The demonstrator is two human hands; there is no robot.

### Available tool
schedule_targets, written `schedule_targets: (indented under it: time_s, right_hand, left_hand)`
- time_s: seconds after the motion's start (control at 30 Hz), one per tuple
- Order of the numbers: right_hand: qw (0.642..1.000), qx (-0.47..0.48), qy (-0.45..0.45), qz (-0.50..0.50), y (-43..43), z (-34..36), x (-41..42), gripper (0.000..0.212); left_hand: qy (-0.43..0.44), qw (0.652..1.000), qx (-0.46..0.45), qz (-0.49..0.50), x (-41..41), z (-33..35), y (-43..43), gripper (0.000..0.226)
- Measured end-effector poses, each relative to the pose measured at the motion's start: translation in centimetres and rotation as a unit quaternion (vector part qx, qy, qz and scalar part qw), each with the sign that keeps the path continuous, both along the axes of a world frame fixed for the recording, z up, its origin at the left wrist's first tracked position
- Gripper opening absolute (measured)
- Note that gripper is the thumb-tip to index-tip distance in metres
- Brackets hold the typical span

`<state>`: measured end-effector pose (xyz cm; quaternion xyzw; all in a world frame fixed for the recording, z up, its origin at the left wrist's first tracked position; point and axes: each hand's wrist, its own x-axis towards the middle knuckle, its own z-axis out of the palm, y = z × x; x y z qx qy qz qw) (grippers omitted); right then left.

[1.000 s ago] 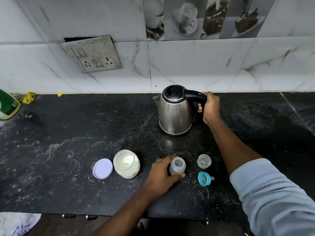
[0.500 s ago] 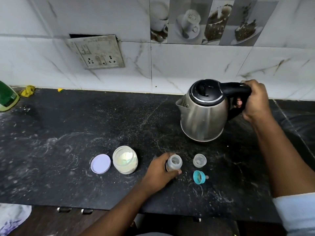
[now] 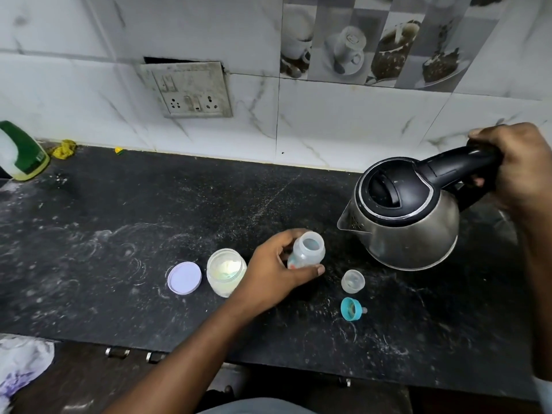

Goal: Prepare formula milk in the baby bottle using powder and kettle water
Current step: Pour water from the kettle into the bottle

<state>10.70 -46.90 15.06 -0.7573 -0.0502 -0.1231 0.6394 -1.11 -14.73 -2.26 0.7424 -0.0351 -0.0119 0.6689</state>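
Head view: the left hand (image 3: 277, 270) curls its thumb and fingers round the open bottle (image 3: 309, 249), whose base is hidden. Right of that grip, the right hand (image 3: 519, 165) clasps the handle of the kettle (image 3: 409, 222), held above the counter (image 3: 119, 234) with its spout facing the bottle. Just left of the bottle grip stand the powder jar (image 3: 226, 271) and its lid (image 3: 184, 277). To the right lie 2 parts, a clear cap (image 3: 353, 281) and a teal ring (image 3: 351, 308).

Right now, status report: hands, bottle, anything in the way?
Left hand grips the clear plastic baby bottle, top open. Right hand holds the steel kettle aloft, spout towards bottle. Nothing between spout and bottle.
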Motion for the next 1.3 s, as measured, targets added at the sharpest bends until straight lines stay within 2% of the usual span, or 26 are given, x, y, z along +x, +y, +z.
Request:
schedule_targets:
  time_s: [0.13, 0.27, 0.5, 1.3]
  right_hand:
    - [0.999, -0.042, -0.023, -0.003, 0.5, 2.1, -0.8, 0.034]
    - [0.992, -0.111, -0.053, -0.001, 1.1, 3.0, -1.3, 0.034]
    - [0.995, -0.095, -0.015, 0.007, 2.7, 4.3, -0.7, 0.044]
    - [0.963, -0.259, -0.033, 0.068, 6.4, 6.6, -2.7, 0.044]
  left_hand:
    - [-0.016, 1.0, 0.008, -0.004, 0.0, 1.3, 0.1, 0.06]
    - [-0.016, 0.999, 0.033, -0.004, 0.0, 1.7, 0.1, 0.061]
    - [-0.032, 0.997, 0.067, -0.013, 0.0, 2.5, 0.1, 0.059]
    - [-0.032, 0.997, 0.068, -0.024, -1.0, 2.6, 0.5, 0.061]
